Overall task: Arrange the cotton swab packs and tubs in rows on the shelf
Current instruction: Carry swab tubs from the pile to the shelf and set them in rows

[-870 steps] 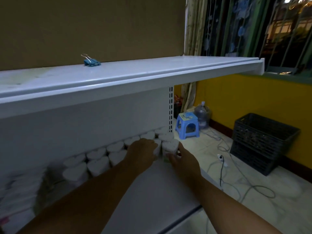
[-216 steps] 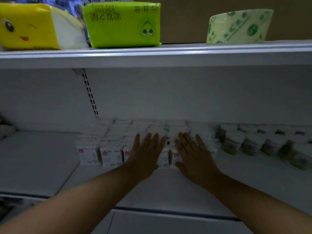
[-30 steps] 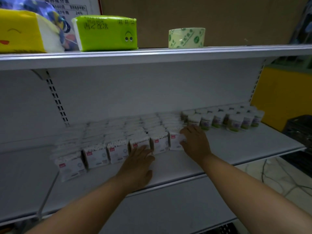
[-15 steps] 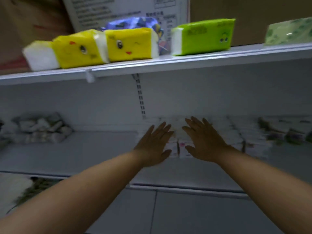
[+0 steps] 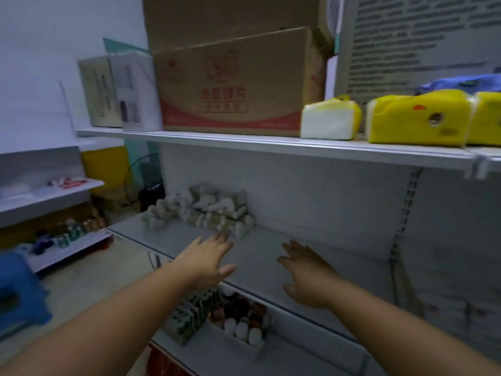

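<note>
White shelf point(image 5: 271, 256), bare here; view has swung left off the tidy rows. Flat and empty, left hand point(image 5: 206, 263) and right hand point(image 5: 306, 275) reach toward unsorted packs point(image 5: 211, 210) heaped far left.

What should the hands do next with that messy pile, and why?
Probably move the left hand forward onto the heaped packs and grip one: both it and the right hand are open and empty, and the packs lie jumbled, not in rows.

the jumbled packs point(image 5: 206, 210) are too blurred to identify, and the right yellow tissue pack point(image 5: 485, 118) is cut off.
</note>
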